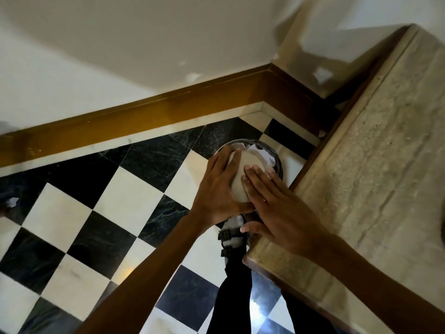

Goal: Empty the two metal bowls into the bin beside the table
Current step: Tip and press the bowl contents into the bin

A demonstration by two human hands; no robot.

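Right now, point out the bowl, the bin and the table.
bowl (249, 157), head view, its upturned base.
bin (278, 162), head view, its right rim.
table (385, 165), head view, its bare top.

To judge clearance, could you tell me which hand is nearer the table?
Right: the right hand is close beside the table; the left hand is farther out, across the bowl.

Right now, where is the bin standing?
In the head view, the bin stands on the checkered floor right of centre, beside the table, below the metal bowl that the left hand grips and the right hand presses.
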